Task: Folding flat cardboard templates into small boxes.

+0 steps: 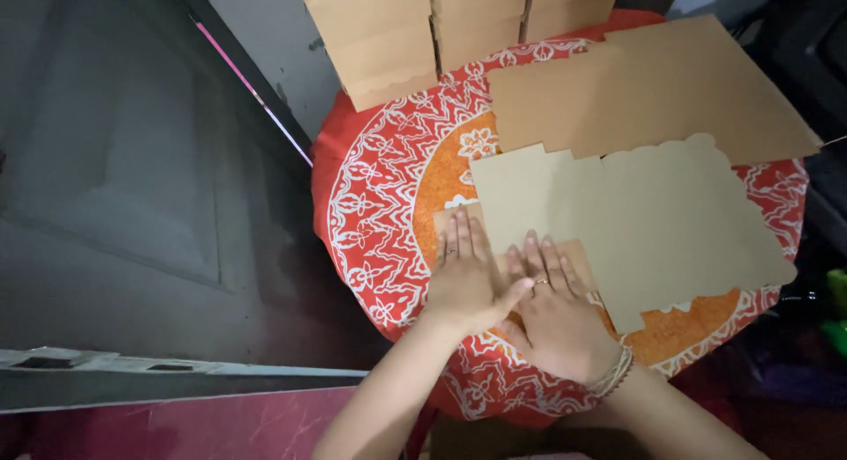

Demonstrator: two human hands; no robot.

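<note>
Head view, hands: left hand (pixel 465 279) and right hand (pixel 554 312) lie flat, fingers spread, gripping nothing, thumbs overlapping.
Flap: both press a folded cardboard flap (pixel 578 257) at the near-left corner of the flat box blank (pixel 635 222).
Axis: blank runs left to right, away rightward.
Surface: round tabletop, red patterned cloth (pixel 375 213).
Room: folded boxes (pixel 388 37) stacked behind; dark door leftward.
</note>
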